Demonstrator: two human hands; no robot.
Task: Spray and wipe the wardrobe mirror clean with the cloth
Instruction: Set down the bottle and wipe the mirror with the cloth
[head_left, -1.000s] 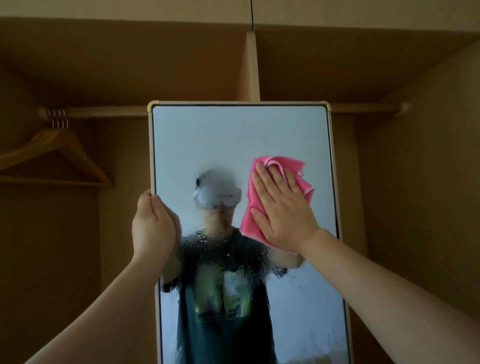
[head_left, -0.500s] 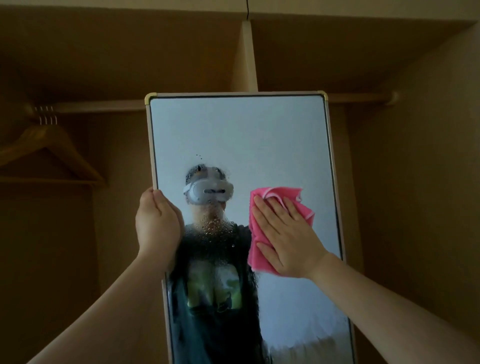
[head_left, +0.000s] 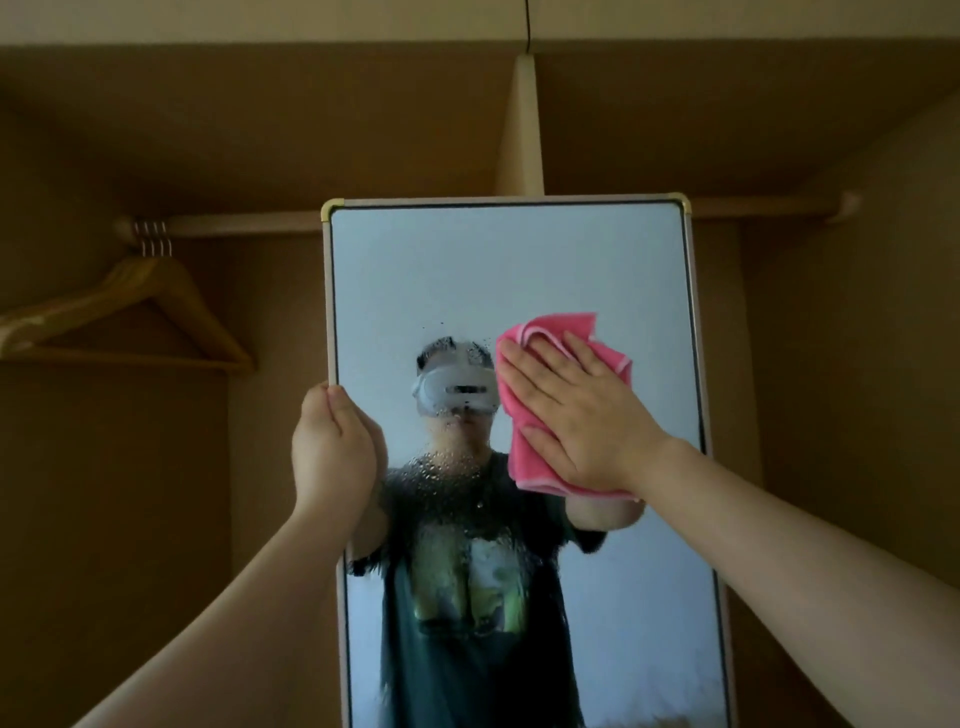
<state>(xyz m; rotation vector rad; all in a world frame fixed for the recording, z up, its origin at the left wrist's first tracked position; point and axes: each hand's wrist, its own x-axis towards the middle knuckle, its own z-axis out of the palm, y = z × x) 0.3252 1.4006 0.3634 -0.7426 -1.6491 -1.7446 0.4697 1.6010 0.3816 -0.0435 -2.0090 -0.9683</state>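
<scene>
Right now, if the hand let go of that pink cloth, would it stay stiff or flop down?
Probably flop: the pink cloth lies folded and wrinkled under the right hand. It may slide easily, since droplets dot the mirror.

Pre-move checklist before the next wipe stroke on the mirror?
1. Steady mirror: left hand grips its left edge. Ok.
2. Contact: right hand presses the pink cloth flat on the glass. Ok.
3. Unwiped droplets beside the cloth, mid-glass. Not ok.
4. Glass above the cloth: looks droplet-free. Ok.
5. Reach to spray bottle: out of view. Cannot tell.
</scene>
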